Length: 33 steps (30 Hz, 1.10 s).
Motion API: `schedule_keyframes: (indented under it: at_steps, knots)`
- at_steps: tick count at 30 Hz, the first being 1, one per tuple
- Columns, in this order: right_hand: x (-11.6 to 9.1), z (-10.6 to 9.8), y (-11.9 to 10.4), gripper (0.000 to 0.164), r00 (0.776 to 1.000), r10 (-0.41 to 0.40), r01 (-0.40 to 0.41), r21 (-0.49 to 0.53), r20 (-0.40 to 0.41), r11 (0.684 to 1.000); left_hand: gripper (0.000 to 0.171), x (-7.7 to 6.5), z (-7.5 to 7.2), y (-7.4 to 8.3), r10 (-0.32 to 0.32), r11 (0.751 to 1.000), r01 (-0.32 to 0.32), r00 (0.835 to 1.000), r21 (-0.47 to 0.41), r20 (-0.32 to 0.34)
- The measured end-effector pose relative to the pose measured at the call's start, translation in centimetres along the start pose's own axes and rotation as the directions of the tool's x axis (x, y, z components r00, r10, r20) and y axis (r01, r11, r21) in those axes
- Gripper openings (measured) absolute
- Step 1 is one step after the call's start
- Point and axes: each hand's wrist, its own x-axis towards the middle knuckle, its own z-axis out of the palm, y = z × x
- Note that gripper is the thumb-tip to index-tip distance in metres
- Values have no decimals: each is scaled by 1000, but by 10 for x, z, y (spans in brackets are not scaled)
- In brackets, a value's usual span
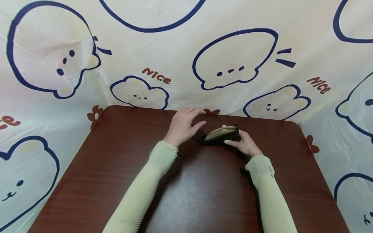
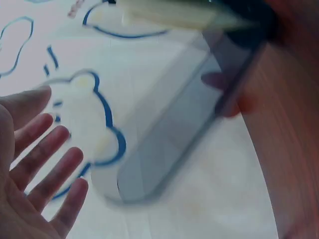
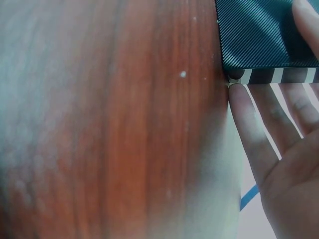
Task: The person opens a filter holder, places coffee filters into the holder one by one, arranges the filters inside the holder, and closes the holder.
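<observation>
Near the far edge of the table, a dark, ribbed holder [image 1: 224,137] stands tilted, with cream, round-edged pieces [image 1: 217,131] showing along its top. My right hand [image 1: 247,144] grips its right end, thumb on the near side and fingers behind. The right wrist view shows the ribbed dark face [image 3: 264,35] between thumb and fingers. My left hand [image 1: 182,126] is beside the holder's left end, fingers spread and apart from it. In the left wrist view a long, blurred, see-through grey strip [image 2: 164,144] slants past the left hand. The holder's exact kind is unclear.
The dark red-brown wooden table [image 1: 116,181] has rounded far corners. A pale cartoon-printed cloth [image 1: 180,51] hangs right behind its far edge and along both sides.
</observation>
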Motion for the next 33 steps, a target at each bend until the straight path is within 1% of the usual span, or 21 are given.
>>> schedule_keyframes:
  at_steps: [3,5,8,9,11,13,16,19,25,28,33]
  knots:
    - [0,0,0,65,1000,11,-11,-5,1,1000,39,-7,-10,-15,-50,997,51,999,-64,15]
    - [0,0,0,65,1000,21,-21,-9,-1,1000,45,-14,-14,-25,-96,987,102,994,-126,51]
    - [-1,0,0,65,1000,24,-24,-16,-4,1000,55,-26,-18,-39,-168,952,194,977,-238,128]
    - [-1,0,0,64,1000,23,-23,-16,-7,1000,58,-30,-17,-43,-182,937,217,972,-273,149]
    - [-1,-1,0,63,1000,12,-12,-16,-10,1000,61,-36,-15,-49,-193,912,242,965,-330,175]
    - [-1,-1,-1,61,1000,5,-5,-17,-14,1000,58,-39,-13,-53,-189,899,244,965,-364,180]
    - [0,-1,1,62,1000,-2,2,-15,-11,1000,51,-42,-10,-56,-183,896,236,968,-377,170]
    - [1,-1,2,63,1000,2,-2,-14,-10,1000,46,-43,-10,-58,-190,890,245,966,-384,175]
    - [0,-1,-1,61,1000,6,-6,-24,-18,1000,44,-44,-7,-61,-190,848,255,965,-464,182]
    - [-1,-1,-2,61,1000,2,-3,-26,-15,1000,43,-42,-6,-60,-199,842,259,964,-473,175]
    - [-2,-1,-5,62,1000,16,-16,-27,-7,1000,42,-38,-2,-54,-211,844,266,963,-465,167]
